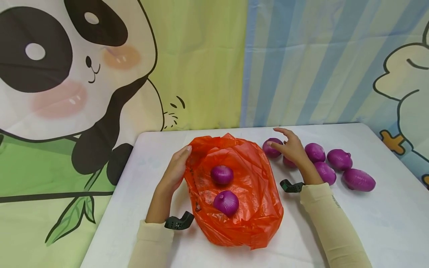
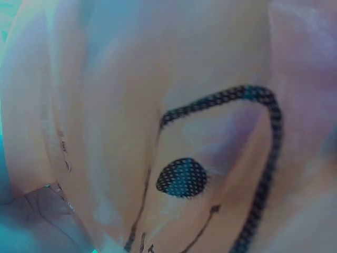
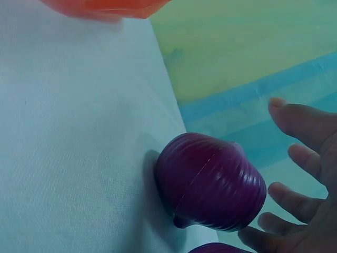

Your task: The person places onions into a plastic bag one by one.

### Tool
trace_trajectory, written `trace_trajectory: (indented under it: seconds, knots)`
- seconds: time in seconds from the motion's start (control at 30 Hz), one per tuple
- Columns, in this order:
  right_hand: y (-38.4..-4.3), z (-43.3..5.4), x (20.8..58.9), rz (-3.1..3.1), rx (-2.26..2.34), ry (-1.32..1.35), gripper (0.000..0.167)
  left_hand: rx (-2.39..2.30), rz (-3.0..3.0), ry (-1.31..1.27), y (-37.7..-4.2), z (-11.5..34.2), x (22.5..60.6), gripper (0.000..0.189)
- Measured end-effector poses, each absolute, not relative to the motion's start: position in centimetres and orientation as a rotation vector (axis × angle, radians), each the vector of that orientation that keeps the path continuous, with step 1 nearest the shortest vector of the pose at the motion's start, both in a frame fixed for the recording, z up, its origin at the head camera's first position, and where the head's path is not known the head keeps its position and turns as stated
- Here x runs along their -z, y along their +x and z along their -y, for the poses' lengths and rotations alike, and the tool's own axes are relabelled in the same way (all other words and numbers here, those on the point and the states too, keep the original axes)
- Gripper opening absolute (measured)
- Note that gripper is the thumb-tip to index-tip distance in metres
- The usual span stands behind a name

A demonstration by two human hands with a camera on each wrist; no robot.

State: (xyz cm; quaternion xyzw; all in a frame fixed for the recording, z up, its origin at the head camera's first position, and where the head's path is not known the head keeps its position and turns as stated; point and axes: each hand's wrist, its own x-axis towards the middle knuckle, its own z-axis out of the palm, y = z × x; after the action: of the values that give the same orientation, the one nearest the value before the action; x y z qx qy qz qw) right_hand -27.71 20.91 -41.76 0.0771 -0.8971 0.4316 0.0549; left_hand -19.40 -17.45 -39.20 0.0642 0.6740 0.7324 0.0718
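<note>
An orange-red plastic bag (image 1: 249,203) lies spread wide on the table, with two red onions inside: one onion (image 1: 222,174) farther back, one (image 1: 226,203) nearer. My left hand (image 1: 175,169) grips the bag's left rim, thumb over the edge; the other fingers are mostly hidden. In the left wrist view the bag's printed plastic (image 2: 121,137) fills most of the picture, blurred. Right of the bag, my right hand (image 1: 291,149) hovers by a red onion (image 1: 270,152), fingers spread. The right wrist view shows that onion (image 3: 210,182) beside the fingers, with nothing held.
Several more red onions sit on the right of the white table (image 1: 388,219), among them one onion (image 1: 359,180) lying outermost. Another onion (image 1: 289,163) is partly behind my right hand. A printed curtain (image 1: 201,67) hangs behind the table's back edge.
</note>
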Motion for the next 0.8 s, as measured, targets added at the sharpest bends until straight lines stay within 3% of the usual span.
trace_trajectory:
  seconds: [0.8]
  knots:
    - [-28.1, -19.1, 43.5, 2.791, -1.132, 0.550, 0.049, -2.219, -2.013, 0.177, -19.5, 17.5, 39.3, 0.048]
